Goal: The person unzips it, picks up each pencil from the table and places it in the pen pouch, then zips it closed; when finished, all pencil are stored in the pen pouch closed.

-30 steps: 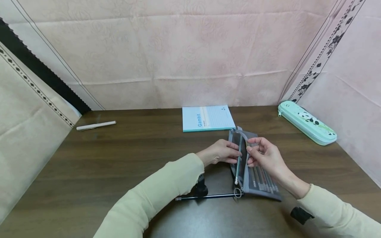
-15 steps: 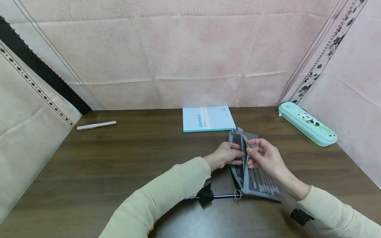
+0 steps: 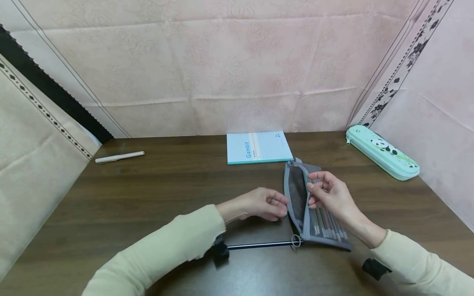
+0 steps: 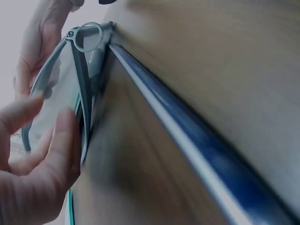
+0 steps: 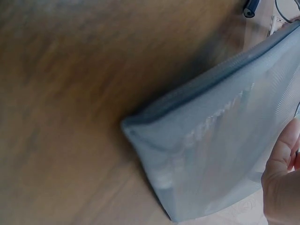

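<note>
A grey mesh pencil pouch lies on the table with its zipped mouth spread apart; several pencils show through the mesh. My right hand pinches the right edge of the mouth between thumb and fingers. Beside the left edge is my left hand, fingers loosely bent and holding nothing; whether its fingertips touch the rim I cannot tell. In the left wrist view its thumb and fingers stand apart. A dark blue pencil lies below the left hand, one end by the pouch's ring pull.
A light blue notebook lies behind the pouch at the table's back edge. The mint panda pencil case rests at the back right, and a white pen at the far left. Patterned cloth hangs behind the wooden table.
My left hand lowered a light blue pencil into the pouch, let go and drew back to the left. That pencil no longer shows in the mouth. The right hand keeps its pinch.
</note>
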A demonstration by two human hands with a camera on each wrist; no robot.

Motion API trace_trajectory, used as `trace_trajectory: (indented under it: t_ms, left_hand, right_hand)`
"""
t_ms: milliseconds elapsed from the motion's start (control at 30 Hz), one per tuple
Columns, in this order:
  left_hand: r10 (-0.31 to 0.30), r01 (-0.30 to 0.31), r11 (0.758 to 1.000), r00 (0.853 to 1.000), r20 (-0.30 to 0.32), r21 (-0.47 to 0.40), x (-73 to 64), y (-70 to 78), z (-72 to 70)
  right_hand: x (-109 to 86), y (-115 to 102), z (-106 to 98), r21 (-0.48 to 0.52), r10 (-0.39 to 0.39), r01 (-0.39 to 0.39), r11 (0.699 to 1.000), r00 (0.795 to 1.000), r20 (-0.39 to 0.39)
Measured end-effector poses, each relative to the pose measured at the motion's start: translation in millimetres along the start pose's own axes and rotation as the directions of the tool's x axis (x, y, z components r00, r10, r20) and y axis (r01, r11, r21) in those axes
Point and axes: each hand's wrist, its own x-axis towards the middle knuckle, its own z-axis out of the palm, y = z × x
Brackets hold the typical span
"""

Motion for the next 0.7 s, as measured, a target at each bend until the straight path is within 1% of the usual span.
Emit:
trace_trajectory:
  t_ms: [67, 133, 200, 300, 467, 567, 633, 700]
  left_hand:
    - [-0.018, 0.014, 0.997, 0.998, 0.057, 0.072, -12.2, -4.0, -5.2]
    - [-0.023, 0.008, 0.99, 0.994, 0.104, 0.142, -23.6, -7.7, -8.2]
    - [-0.02, -0.008, 0.977, 0.991, 0.132, 0.213, -33.7, -10.8, -9.0]
    - [-0.004, -0.04, 0.949, 0.99, 0.138, 0.312, -44.8, -14.9, -7.2]
    - [0.024, -0.069, 0.894, 0.994, 0.107, 0.443, -54.4, -18.5, -2.0]
    - [0.035, -0.082, 0.855, 0.994, 0.1, 0.513, -57.2, -18.8, 0.6]
    - [0.048, -0.095, 0.812, 0.994, 0.097, 0.576, -58.9, -18.6, 2.3]
    - [0.06, -0.108, 0.754, 0.994, 0.096, 0.647, -60.3, -18.0, 2.8]
  right_hand:
    - [0.1, 0, 0, 0.001, -0.001, 0.001, 1.0, 1.0, -0.001]
    - [0.1, 0, 0, 0.002, -0.003, 0.003, 1.0, 1.0, -0.002]
    - [0.1, 0, 0, 0.001, -0.003, 0.003, 1.0, 1.0, -0.004]
    - [0.6, -1, 0, 0.0, -0.004, 0.004, 1.0, 1.0, -0.006]
    - [1.1, -1, 0, 0.002, -0.004, 0.004, 1.0, 1.0, -0.001]
    - [0.7, -1, 1, 0.009, -0.001, 0.001, 1.0, 1.0, 0.002]
    - [0.4, -1, 1, 0.014, 0.001, -0.001, 1.0, 1.0, 0.001]
    - [-0.2, -1, 0, 0.014, 0.003, -0.003, 1.0, 1.0, 0.002]
